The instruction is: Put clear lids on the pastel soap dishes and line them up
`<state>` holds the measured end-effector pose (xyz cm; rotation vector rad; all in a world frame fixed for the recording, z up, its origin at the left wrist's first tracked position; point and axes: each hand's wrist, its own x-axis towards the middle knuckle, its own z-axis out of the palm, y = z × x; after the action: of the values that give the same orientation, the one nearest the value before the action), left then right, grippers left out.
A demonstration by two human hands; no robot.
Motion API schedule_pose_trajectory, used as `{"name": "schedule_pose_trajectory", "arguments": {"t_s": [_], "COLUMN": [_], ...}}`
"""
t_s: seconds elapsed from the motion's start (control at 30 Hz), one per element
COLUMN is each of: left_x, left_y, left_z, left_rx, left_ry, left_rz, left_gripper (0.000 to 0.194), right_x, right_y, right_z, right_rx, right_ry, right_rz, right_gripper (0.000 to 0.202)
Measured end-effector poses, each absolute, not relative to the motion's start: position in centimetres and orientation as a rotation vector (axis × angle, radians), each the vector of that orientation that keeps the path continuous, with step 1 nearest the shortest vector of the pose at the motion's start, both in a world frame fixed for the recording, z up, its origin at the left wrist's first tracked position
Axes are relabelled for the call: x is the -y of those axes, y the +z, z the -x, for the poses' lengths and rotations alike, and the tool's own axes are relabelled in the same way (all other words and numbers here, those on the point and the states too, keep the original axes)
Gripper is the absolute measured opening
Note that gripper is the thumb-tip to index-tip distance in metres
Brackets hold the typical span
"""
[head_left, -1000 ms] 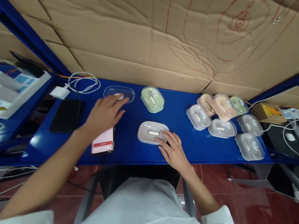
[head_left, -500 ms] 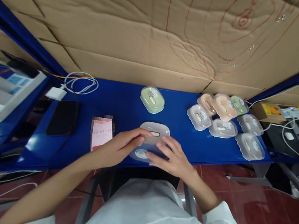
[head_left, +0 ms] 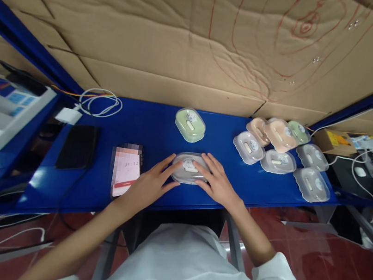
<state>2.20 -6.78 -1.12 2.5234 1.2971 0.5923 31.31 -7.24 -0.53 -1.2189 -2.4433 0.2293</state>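
Observation:
A grey oval case (head_left: 187,168) with a clear lid on top lies near the front edge of the blue shelf (head_left: 159,131). My left hand (head_left: 150,184) touches the case's left end with its fingers stretched along the lid. My right hand (head_left: 217,184) rests on its right end, fingertips on the lid. Both hands press the case between them.
A green lidded case (head_left: 190,124) sits behind. Several pink, green and clear cases (head_left: 278,147) cluster at the right. A phone with a lit screen (head_left: 126,168), a black phone (head_left: 78,146) and a coiled white cable (head_left: 99,101) lie to the left. Cardboard backs the shelf.
My left hand took the clear lid from the back left, carried it to the front, and it now sits on the grey base. My right hand stayed at the base.

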Motion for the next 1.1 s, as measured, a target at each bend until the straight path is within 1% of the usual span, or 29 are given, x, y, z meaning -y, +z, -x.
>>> {"name": "schedule_pose_trajectory", "arguments": {"t_s": [0.17, 0.33, 0.5, 0.57, 0.63, 0.73, 0.8, 0.87, 0.97, 1.1], "left_x": [7.4, 8.0, 7.6, 6.8, 5.4, 3.0, 1.4, -0.2, -2.4, -5.1], "left_y": [-1.5, -1.6, -0.4, 0.4, 1.1, 2.0, 2.6, 3.3, 4.1, 4.4], "left_z": [-2.4, -2.8, -2.5, -1.7, -0.5, 1.4, 2.0, 2.0, 1.6, 2.0], "left_rx": [-1.301, -1.273, -1.305, -1.374, -1.439, -1.565, -1.678, -1.741, -1.736, -1.713], "left_ry": [0.637, 0.687, 0.652, 0.648, 0.634, 0.554, 0.463, 0.378, 0.352, 0.336], "left_rz": [-2.671, -2.730, -2.696, -2.652, -2.626, -2.650, -2.680, -2.726, -2.722, -2.592], "left_gripper": [0.054, 0.049, 0.044, 0.040, 0.039, 0.040, 0.044, 0.045, 0.042, 0.047], "right_x": [8.2, 9.3, 8.3, 7.2, 6.1, 4.6, 4.0, 3.4, 2.1, -1.0], "right_y": [-1.6, -2.5, -1.8, -1.2, -0.8, -0.9, -1.1, -1.1, -0.2, 2.0], "right_z": [-31.6, -31.2, -33.1, -35.4, -37.9, -40.1, -39.9, -38.6, -36.7, -36.2], "right_rx": [2.491, 2.432, 2.499, 2.382, 2.150, 1.901, 1.892, 1.934, 1.995, 2.060], "right_ry": [0.161, 0.069, 0.088, -0.002, -0.150, -0.327, -0.371, -0.365, -0.302, -0.191], "right_rz": [1.151, 1.133, 1.143, 1.331, 1.633, 1.941, 1.992, 1.966, 1.893, 1.960], "right_gripper": [0.071, 0.067, 0.074, 0.069, 0.065, 0.068, 0.068, 0.060, 0.048, 0.043]}}
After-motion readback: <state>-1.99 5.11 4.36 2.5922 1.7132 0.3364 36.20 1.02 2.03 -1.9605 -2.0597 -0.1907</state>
